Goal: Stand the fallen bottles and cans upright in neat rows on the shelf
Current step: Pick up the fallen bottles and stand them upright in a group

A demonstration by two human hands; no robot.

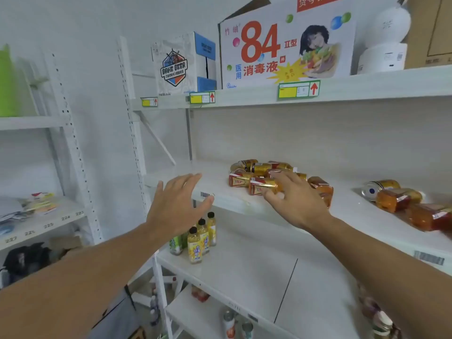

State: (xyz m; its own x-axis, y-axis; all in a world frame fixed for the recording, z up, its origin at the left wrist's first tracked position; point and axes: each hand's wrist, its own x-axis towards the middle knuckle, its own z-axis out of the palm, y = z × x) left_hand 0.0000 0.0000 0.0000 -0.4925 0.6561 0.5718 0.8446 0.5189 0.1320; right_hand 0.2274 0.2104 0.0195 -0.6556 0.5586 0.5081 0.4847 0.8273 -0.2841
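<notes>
On the shelf (220, 192), the right hand (297, 204) grips a fallen can (263, 187) — the left hand (176, 206) hovers, fingers spread.

Bare white shelf board (176, 172) lies open at centre frame, left of a heap of fallen gold-and-red cans (256, 174) crowding mid-shelf. Toppled orange plastic bottles (413, 209) and one gold can on its side (379, 188) block the right end. The upper white shelf edge (269, 96) caps headroom; a slanted white bracket (156, 138) narrows the left corner.

Red-and-gold cans (261, 177), white shelf (244, 204)
</notes>
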